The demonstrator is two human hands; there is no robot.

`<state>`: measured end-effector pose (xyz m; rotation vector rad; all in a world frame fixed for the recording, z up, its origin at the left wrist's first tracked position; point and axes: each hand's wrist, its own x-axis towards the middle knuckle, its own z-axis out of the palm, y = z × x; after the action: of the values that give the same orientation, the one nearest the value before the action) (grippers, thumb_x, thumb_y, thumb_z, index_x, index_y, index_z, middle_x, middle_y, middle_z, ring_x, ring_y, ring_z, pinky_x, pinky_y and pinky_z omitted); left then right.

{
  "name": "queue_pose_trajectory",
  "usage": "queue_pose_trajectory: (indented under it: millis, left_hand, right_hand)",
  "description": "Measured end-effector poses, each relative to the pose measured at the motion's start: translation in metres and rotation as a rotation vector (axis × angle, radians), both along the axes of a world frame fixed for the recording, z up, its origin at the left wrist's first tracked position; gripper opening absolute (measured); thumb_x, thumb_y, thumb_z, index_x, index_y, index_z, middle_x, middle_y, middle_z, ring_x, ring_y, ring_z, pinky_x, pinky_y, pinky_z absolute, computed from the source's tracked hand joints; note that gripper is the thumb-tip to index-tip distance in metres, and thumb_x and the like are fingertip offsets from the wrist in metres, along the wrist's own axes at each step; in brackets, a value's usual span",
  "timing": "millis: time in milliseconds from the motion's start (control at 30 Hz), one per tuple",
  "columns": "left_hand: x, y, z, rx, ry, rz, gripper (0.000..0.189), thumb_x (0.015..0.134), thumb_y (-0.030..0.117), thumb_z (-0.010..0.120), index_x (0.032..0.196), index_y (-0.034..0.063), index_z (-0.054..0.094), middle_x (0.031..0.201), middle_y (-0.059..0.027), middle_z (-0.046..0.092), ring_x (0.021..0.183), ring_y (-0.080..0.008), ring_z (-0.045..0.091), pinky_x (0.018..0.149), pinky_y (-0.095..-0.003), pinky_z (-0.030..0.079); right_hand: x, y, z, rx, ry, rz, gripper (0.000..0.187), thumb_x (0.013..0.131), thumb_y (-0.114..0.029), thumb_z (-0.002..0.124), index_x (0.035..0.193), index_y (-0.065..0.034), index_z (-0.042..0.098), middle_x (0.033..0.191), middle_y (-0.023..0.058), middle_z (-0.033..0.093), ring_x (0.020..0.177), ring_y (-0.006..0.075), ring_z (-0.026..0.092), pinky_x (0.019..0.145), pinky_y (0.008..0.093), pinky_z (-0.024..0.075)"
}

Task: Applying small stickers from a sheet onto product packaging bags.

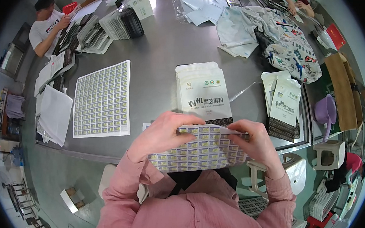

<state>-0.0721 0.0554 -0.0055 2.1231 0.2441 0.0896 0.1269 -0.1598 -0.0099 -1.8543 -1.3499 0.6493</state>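
Observation:
A sheet of small printed stickers point(199, 150) hangs bent over the near table edge, held along its top by both hands. My left hand point(165, 135) pinches the upper edge left of centre, thumb in front of the sheet. At the upper right, my right hand point(255, 139) grips the same edge. Just beyond them lies a stack of white pouches of black sesame powder point(203, 87), its dark lower band partly hidden by the sheet. Left of my hands, a pile of sticker sheets point(102, 99) lies flat. More pouches point(284, 105) lie to the right.
Rows of pouches point(122, 22) stand at the back left of the metal table point(161, 49), near a seated person. Cloths point(239, 29) and a patterned bag point(294, 52) lie back right. A purple dipper point(325, 109) is beyond the right edge. Another person's hands show far right.

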Motion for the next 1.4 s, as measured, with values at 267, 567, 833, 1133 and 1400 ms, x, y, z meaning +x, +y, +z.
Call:
queue_pose_trajectory:
  millis: [267, 567, 833, 1133, 1400]
  left_hand:
    - [0.0, 0.008, -0.006, -0.042, -0.048, -0.082, 0.037, 0.085, 0.005, 0.076, 0.121, 0.0042, 0.074, 0.111, -0.0146, 0.077, 0.101, -0.0323, 0.074, 0.089, -0.0388, 0.057]
    - [-0.003, 0.017, -0.022, -0.072, -0.068, -0.146, 0.023, 0.088, 0.004, 0.073, 0.111, 0.0025, 0.076, 0.091, -0.0112, 0.072, 0.084, -0.0273, 0.069, 0.077, -0.0372, 0.053]
    - [-0.003, 0.021, -0.022, -0.101, -0.063, -0.08, 0.017, 0.091, 0.007, 0.071, 0.107, 0.0004, 0.076, 0.09, -0.0117, 0.071, 0.084, -0.0274, 0.069, 0.076, -0.0373, 0.053]
    - [-0.003, 0.019, -0.029, -0.051, -0.057, -0.014, 0.018, 0.091, 0.007, 0.072, 0.107, 0.0007, 0.075, 0.106, -0.0119, 0.073, 0.091, -0.0284, 0.07, 0.08, -0.0373, 0.055]
    - [-0.004, 0.02, -0.033, -0.057, -0.07, -0.039, 0.019, 0.091, 0.008, 0.071, 0.107, -0.0017, 0.074, 0.128, -0.0156, 0.072, 0.11, -0.033, 0.071, 0.094, -0.0391, 0.057]
  right_hand:
    - [-0.008, 0.009, -0.003, -0.005, -0.023, 0.063, 0.013, 0.09, -0.009, 0.077, 0.093, 0.0015, 0.07, 0.082, 0.0154, 0.071, 0.071, 0.0328, 0.069, 0.064, 0.0392, 0.0529]
    - [-0.009, 0.016, -0.007, -0.05, -0.065, 0.109, 0.021, 0.086, -0.01, 0.08, 0.102, 0.0008, 0.072, 0.094, 0.0143, 0.072, 0.08, 0.0295, 0.068, 0.069, 0.036, 0.0542]
    - [-0.015, 0.028, -0.009, 0.184, -0.191, 0.073, 0.027, 0.08, 0.002, 0.081, 0.104, 0.0007, 0.071, 0.112, 0.0128, 0.072, 0.1, 0.0311, 0.069, 0.085, 0.0386, 0.0559]
    - [0.005, 0.066, 0.008, 0.035, 0.485, -0.201, 0.008, 0.095, -0.003, 0.071, 0.097, 0.0043, 0.069, 0.095, 0.0087, 0.075, 0.086, 0.0176, 0.074, 0.077, 0.0293, 0.0591]
    - [0.035, 0.164, -0.02, -0.403, 0.433, -0.004, 0.018, 0.098, -0.013, 0.072, 0.098, 0.0043, 0.071, 0.086, 0.0077, 0.075, 0.073, 0.0122, 0.073, 0.065, 0.0245, 0.0593]
